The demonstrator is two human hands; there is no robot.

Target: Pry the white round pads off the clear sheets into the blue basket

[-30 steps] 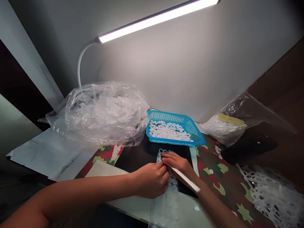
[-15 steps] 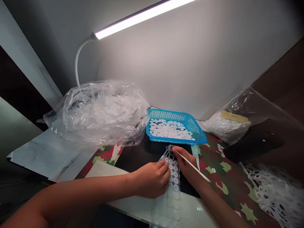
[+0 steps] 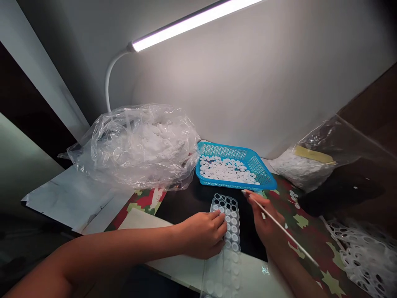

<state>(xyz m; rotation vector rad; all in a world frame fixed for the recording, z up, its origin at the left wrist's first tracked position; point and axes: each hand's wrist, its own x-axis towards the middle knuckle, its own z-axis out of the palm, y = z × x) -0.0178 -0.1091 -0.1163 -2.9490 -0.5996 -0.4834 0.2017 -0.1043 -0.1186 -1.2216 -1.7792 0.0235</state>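
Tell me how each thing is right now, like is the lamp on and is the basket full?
Long white bar lamp, switched on.
Blue plastic mesh basket, partly filled with small white discs.
Big clear plastic bag, crumpled, stuffed with white pieces.
Clear strip of round white discs, flat on the dark mat, far holes empty.
Left hand, pressing on the strip.
Right hand, gripping a thin white stick.

Just beyond my right hand and its white stick I see a bright blue lattice basket of white discs. Under my left hand is a clear strip dotted white in rows. Around both, the bench cover is camouflage: red, green and cream.
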